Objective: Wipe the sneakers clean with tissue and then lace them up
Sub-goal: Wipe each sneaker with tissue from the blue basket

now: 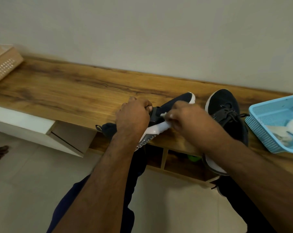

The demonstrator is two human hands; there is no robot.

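left hand (pixel 133 115) gripping dark sneaker (pixel 174 105) tipped on its side at wooden shelf (pixel 66 91) edge, right hand (pixel 184 116) pinching white tissue (pixel 163 114) against it, laced second sneaker (pixel 226 111) just beside, blue basket (pixel 260 130) far right

A dark navy knit sneaker with a white sole (pixel 174 102) lies tipped on its side at the front edge of the wood-grain counter (pixel 66 91); the left hand (pixel 134 115) grips its collar; the right hand (pixel 184 117) pinches a small white tissue (pixel 163 114) against the upper — a second, laced black sneaker (pixel 226 111) sits just beside it; a light blue plastic mesh basket (pixel 260 132) stands at the counter's right end; a beige perforated basket (pixel 4 64) sits at the far left corner.
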